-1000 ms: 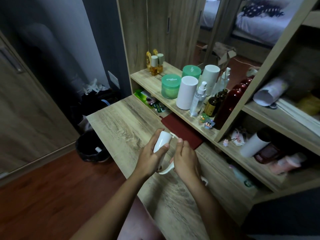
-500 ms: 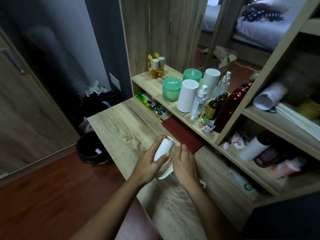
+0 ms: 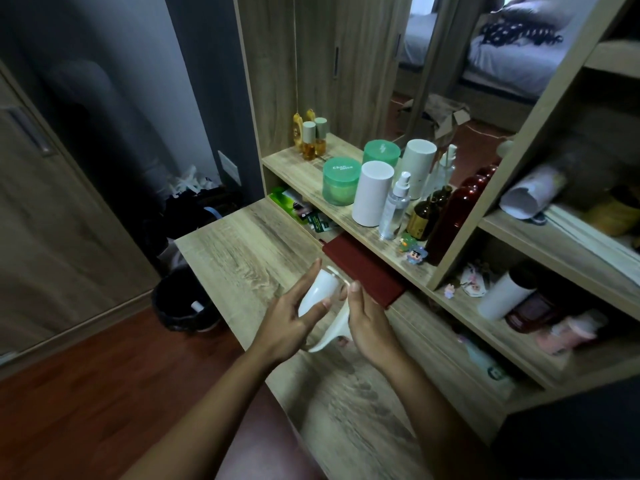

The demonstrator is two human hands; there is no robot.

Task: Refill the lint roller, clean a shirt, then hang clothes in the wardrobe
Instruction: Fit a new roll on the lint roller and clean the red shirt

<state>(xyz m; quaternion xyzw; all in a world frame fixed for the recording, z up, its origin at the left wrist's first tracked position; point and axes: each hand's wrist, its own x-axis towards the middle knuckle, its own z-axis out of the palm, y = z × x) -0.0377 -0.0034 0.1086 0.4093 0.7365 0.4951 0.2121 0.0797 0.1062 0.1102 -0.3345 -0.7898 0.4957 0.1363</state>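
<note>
I hold a white lint roller over the wooden desk point(image 3: 242, 244). Its white paper roll point(image 3: 317, 292) points up and away from me, and my left hand point(image 3: 291, 320) wraps it from the left, thumb across the front. Below the roll the curved white handle point(image 3: 332, 332) runs down to the right, and my right hand point(image 3: 367, 323) grips it, one fingertip touching the roll's top end. Both hands hover just above the desk surface.
A dark red book point(image 3: 363, 271) lies just beyond my hands. The shelf point(image 3: 304, 174) behind carries green jars, white cylinders point(image 3: 372, 194), a spray bottle and dark bottles. A black waste bin point(image 3: 183, 303) stands on the floor left of the desk.
The view has shifted slightly. My left thumb has slid along the roll, and my right fingertip stays at its top end. Both hands remain in about the same place.
</note>
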